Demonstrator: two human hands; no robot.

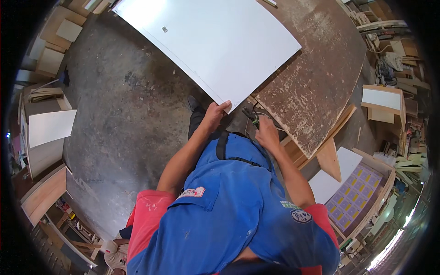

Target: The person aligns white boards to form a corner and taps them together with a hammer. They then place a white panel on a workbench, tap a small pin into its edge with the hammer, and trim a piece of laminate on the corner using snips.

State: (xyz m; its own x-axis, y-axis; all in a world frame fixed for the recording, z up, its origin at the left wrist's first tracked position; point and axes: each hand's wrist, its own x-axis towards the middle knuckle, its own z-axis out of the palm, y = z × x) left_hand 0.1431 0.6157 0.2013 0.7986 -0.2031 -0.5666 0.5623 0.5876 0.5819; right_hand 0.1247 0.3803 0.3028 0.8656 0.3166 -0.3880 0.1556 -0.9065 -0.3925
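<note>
A large white panel (220,41) lies partly over a worn brown workbench (316,91), its near corner sticking out toward me. My left hand (215,115) grips that corner, thumb on top and the other fingers hidden underneath. A thin line runs along the panel's left edge, and a small metallic piece (165,29) rests on its surface. Just right of the corner, my right hand (267,130) is closed round a black and green hand tool (253,117). The tool's exact kind is hard to make out. A dark cord or strap loops beside it.
Wooden boards (329,158) stick out below the bench's near edge. To the right stands an open wooden box (355,197) with a purple and yellow patterned sheet. Cabinets (50,128) line the left. Another person (117,254) is at the lower left. Concrete floor (123,101) spreads left of the panel.
</note>
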